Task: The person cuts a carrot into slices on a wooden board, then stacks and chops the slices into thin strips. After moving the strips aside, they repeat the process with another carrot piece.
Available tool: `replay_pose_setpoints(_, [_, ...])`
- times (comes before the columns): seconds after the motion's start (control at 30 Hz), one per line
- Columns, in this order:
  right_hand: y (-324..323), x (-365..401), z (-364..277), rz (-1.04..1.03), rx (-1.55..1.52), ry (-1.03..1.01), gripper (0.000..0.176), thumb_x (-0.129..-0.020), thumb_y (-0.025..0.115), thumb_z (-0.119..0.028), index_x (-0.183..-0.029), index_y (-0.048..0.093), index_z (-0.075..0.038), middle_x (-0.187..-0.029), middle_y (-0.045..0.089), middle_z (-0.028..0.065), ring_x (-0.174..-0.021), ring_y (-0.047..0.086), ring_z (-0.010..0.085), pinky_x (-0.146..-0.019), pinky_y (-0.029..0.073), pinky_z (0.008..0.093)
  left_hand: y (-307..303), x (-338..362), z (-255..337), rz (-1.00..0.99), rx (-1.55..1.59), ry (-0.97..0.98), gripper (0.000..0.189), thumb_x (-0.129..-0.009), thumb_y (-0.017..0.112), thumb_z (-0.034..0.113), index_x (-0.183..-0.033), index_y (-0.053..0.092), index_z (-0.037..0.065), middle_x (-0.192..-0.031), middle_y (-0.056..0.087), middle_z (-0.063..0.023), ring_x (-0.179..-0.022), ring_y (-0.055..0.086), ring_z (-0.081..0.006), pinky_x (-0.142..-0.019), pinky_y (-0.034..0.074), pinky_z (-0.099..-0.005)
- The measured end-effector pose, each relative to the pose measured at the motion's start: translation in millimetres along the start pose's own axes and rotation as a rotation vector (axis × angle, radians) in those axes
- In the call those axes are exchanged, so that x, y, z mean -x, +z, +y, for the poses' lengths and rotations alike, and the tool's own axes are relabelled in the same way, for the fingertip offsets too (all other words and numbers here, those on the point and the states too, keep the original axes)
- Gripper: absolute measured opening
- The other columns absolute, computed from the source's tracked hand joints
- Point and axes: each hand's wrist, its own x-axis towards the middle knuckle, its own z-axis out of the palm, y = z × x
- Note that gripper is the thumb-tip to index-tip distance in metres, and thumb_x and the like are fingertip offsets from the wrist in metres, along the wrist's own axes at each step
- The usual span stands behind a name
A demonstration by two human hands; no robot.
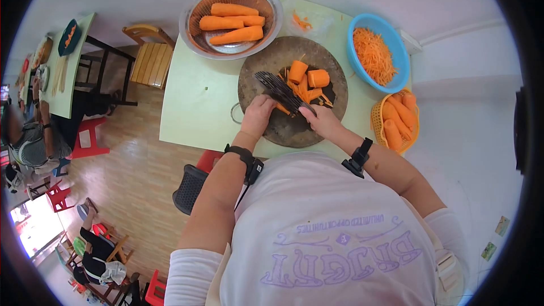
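A round, dark-stained chopping board (258,56) lies on the table under both hands. My right hand (324,123) is closed around the handle of a dark-bladed kitchen knife (277,88), whose blade slants up and left across the board. My left hand (258,114) has its fingers pressed together on a slim carrot piece (283,109), right beside the blade. Behind the knife lie cut carrot pieces: a thick chunk (297,71), another chunk (318,78) and several smaller slices (309,95). The blade partly hides the slices.
A metal colander (191,39) with peeled carrots stands at the back left. At right are a blue basin (352,59) of shredded carrot and a yellow basket (376,119) of carrots. Carrot scraps (302,21) lie behind the board. A wooden chair (152,62) and seated people are at left.
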Motion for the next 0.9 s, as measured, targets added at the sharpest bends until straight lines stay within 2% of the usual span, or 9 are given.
replay_pose_setpoints(0.1, [2.8,3.7,8.0,0.049,0.004,0.001,0.049,-0.098,0.054,-0.042,-0.117,0.062,0.002,-0.090,0.068,0.0226,-0.086,0.066,0.0374,-0.077,0.051,0.0408,1.4,2.2,-1.7,0.002,-0.010,0.006,0.010,-0.080,0.070,0.005,-0.088,0.064,0.004,-0.095,0.063,-0.0108,-0.088,0.063,-0.0313,-0.077,0.052,-0.0389])
replay_pose_setpoints(0.17, [1.2,8.8,11.7,0.126,0.090,-0.128,0.048,-0.098,0.054,-0.042,-0.115,0.063,0.002,-0.091,0.068,0.0232,-0.087,0.066,0.0384,-0.077,0.051,0.0415,1.7,1.8,-0.8,-0.003,0.011,-0.014,0.011,-0.080,0.070,0.005,-0.089,0.064,0.004,-0.095,0.063,-0.0106,-0.089,0.063,-0.0313,-0.077,0.052,-0.0390])
replay_pose_setpoints(0.27, [0.0,13.3,14.0,0.160,0.137,-0.217,0.048,-0.097,0.055,-0.042,-0.112,0.064,0.002,-0.092,0.068,0.0239,-0.088,0.065,0.0402,-0.078,0.051,0.0422,1.4,2.3,-0.1,-0.025,0.012,-0.063,0.011,-0.080,0.070,0.005,-0.089,0.064,0.005,-0.095,0.062,-0.0106,-0.089,0.063,-0.0314,-0.077,0.052,-0.0392])
replay_pose_setpoints(0.47, [0.2,12.6,21.4,0.177,0.158,-0.161,0.051,-0.096,0.055,-0.046,-0.103,0.064,0.004,-0.089,0.067,0.0259,-0.087,0.064,0.0430,-0.077,0.050,0.0455,-5.1,2.5,1.8,-0.051,0.002,-0.018,0.011,-0.081,0.070,0.007,-0.091,0.065,0.005,-0.098,0.060,-0.0113,-0.091,0.062,-0.0317,-0.078,0.052,-0.0393])
replay_pose_setpoints(0.57, [2.3,11.2,31.4,0.196,0.193,-0.206,0.052,-0.096,0.055,-0.047,-0.098,0.064,0.004,-0.087,0.066,0.0267,-0.086,0.064,0.0440,-0.076,0.050,0.0473,-5.0,2.5,2.4,-0.071,-0.022,-0.017,0.012,-0.083,0.069,0.009,-0.094,0.065,0.007,-0.098,0.060,-0.0094,-0.093,0.061,-0.0306,-0.078,0.052,-0.0389])
replay_pose_setpoints(0.9, [1.5,21.8,30.7,0.216,0.206,-0.205,0.054,-0.096,0.054,-0.048,-0.097,0.063,0.005,-0.088,0.066,0.0276,-0.088,0.063,0.0455,-0.077,0.049,0.0483,-2.7,0.3,3.8,-0.068,-0.062,-0.010,0.013,-0.083,0.068,0.009,-0.095,0.066,0.007,-0.097,0.061,-0.0085,-0.094,0.060,-0.0294,-0.081,0.051,-0.0386])
